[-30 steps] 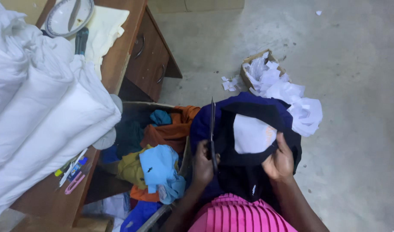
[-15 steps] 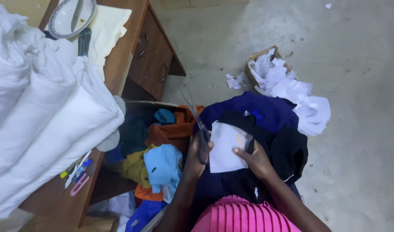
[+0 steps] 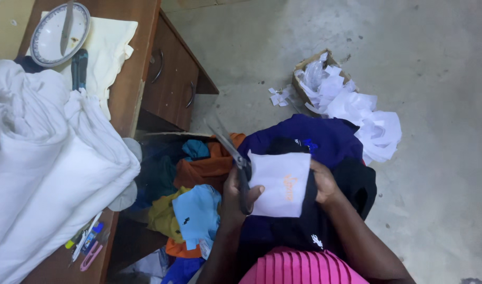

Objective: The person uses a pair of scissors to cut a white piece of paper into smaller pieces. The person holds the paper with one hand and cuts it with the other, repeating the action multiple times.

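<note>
White backing sheet (image 3: 280,184): rectangular, held flat over a dark garment (image 3: 335,210) on the lap; a small orange mark is borne near its right edge, too small to be made out. Its right edge is pinched by the right hand (image 3: 325,184), thumb on top, the fingers hidden underneath. Its left edge is overlapped by the scissors (image 3: 236,158).

Scissors: gripped in the left hand (image 3: 236,197), which is closed through the handles; the handles are largely hidden by the fingers, so the blades' gap cannot be told. The long axis is seen running from lower right to upper left, the tips pointed away from the body toward the drawers (image 3: 170,79).

Compared with half a second ago, the sheet is seen squarer to the view and the scissors are laid lower, closer to its left edge.

Beneath the sheet a navy garment (image 3: 314,139) is spread over the knees. A pink pleated garment (image 3: 304,268) is cut off by the lower frame edge. Left of the lap, mixed coloured clothes (image 3: 196,208) are heaped in a box. Beyond the knees, white paper offcuts (image 3: 357,113) are spilled from a carton onto the concrete floor (image 3: 441,63). On the counter (image 3: 136,58): folded white cloth (image 3: 46,173), a plate (image 3: 59,31), and pens (image 3: 86,244) at the near edge.
</note>
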